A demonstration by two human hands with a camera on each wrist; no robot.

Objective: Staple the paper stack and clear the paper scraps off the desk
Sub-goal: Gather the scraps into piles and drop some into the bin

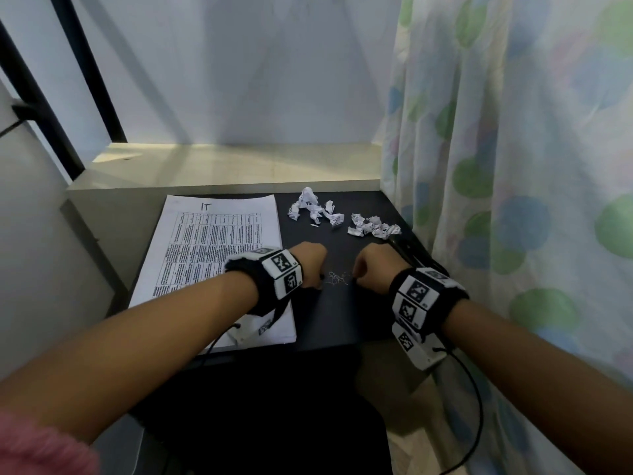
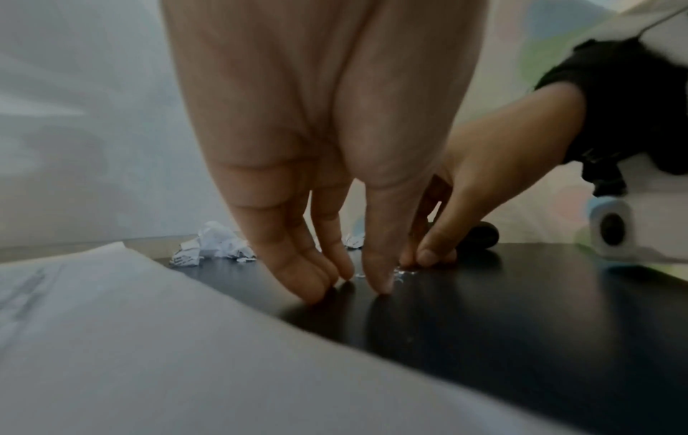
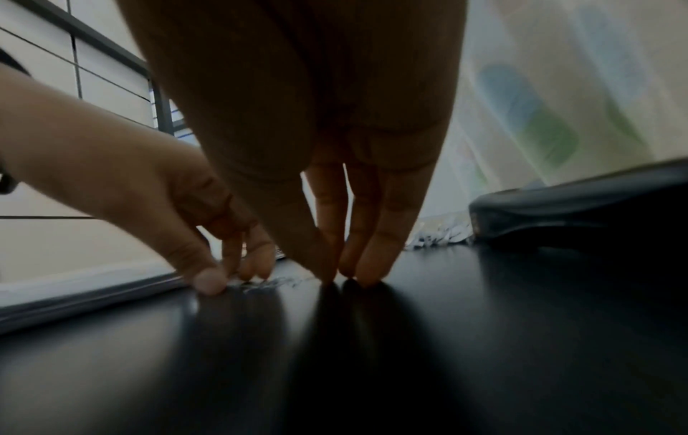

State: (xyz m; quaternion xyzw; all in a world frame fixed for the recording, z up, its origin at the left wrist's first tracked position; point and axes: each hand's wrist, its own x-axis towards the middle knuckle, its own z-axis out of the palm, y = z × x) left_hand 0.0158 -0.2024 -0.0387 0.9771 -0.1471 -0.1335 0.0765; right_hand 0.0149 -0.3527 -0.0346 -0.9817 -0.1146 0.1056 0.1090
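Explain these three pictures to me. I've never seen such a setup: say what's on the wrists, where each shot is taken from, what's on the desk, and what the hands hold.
No machine here: a person works with bare hands. The bands on the wrists carry printed markers and small cameras. The wide picture comes from a head camera; the other two look along each hand from its wrist. On the black desk lie a paper stack, crumpled scraps, a stapler and some silvery bits, likely staples. The left hand and right hand touch the desk with fingertips either side of those bits; neither plainly holds anything.
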